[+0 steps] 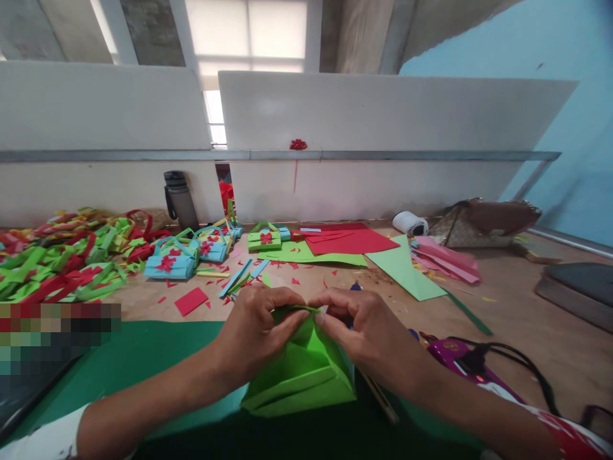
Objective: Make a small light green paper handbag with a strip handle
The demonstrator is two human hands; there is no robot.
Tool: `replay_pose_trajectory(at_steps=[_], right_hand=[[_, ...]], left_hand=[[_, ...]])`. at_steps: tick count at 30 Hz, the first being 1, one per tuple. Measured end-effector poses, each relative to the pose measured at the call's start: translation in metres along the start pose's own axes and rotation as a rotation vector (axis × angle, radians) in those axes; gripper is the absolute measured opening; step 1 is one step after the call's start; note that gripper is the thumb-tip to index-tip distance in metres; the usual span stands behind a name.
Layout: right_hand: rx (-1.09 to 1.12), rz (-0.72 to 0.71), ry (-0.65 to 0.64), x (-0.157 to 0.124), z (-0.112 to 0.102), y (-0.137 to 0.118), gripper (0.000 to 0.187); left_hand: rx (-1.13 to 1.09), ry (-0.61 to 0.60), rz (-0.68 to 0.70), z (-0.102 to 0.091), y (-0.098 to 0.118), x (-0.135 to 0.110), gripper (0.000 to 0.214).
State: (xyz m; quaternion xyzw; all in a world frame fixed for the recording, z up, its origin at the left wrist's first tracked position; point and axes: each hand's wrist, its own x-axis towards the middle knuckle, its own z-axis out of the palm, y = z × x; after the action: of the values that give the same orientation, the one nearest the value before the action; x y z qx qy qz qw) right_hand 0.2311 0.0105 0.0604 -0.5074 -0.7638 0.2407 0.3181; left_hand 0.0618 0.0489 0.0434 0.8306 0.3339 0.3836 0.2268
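Observation:
A folded green paper bag [306, 374], open toward me, hangs between my two hands above a dark green sheet [158, 351]. My left hand [268, 319] pinches its far top edge between thumb and fingers. Right beside it, my right hand [352, 319] grips the same edge, the fingertips of both hands almost meeting. Under my right forearm lies a thin stick-like tool [378, 399], partly hidden. To the right, a purple glue gun [454, 358] with a black cord rests on the table, a small red light glowing on it.
Finished blue paper bags [170, 265] with red bows and a green paper bag [264, 239] stand at the back. A heap of paper pieces [57, 255] fills the left. Red sheets [354, 239], a bottle [181, 201], a thread spool [410, 223] and a handbag [483, 223] line the rear.

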Motion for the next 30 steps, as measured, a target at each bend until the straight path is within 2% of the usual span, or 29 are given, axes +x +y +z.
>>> replay_pose_trajectory(at_steps=[6, 9, 11, 13, 16, 19, 23, 30], right_hand=[[-0.042, 0.046, 0.028, -0.0017, 0.0033, -0.0018, 0.027], [-0.077, 0.048, 0.063, -0.0009, 0.0049, -0.0010, 0.029], [-0.134, 0.057, 0.087, -0.0003, 0.0049, -0.0006, 0.020], [-0.211, 0.069, 0.077, 0.0000, 0.0043, 0.0001, 0.003], [-0.280, 0.058, 0.020, -0.0002, 0.0036, 0.0019, 0.020], [-0.271, 0.025, 0.029, -0.0009, 0.0040, 0.0036, 0.028], [-0.252, 0.014, 0.048, -0.0013, 0.0043, 0.0047, 0.029], [-0.240, 0.029, 0.037, 0.0021, 0.0047, 0.0052, 0.031]], left_hand=[[0.135, 0.033, 0.164, 0.0023, -0.0017, -0.0043, 0.018], [0.240, 0.033, 0.200, 0.0034, -0.0027, -0.0056, 0.022], [0.280, 0.055, 0.221, 0.0043, -0.0036, -0.0063, 0.023], [0.309, 0.065, 0.242, 0.0048, -0.0042, -0.0071, 0.022], [0.341, 0.047, 0.261, 0.0052, -0.0048, -0.0085, 0.021], [0.332, 0.085, 0.283, 0.0058, -0.0059, -0.0089, 0.018], [0.267, 0.188, 0.304, 0.0066, -0.0084, -0.0069, 0.010], [0.343, 0.215, 0.327, 0.0092, -0.0081, -0.0078, 0.017]])
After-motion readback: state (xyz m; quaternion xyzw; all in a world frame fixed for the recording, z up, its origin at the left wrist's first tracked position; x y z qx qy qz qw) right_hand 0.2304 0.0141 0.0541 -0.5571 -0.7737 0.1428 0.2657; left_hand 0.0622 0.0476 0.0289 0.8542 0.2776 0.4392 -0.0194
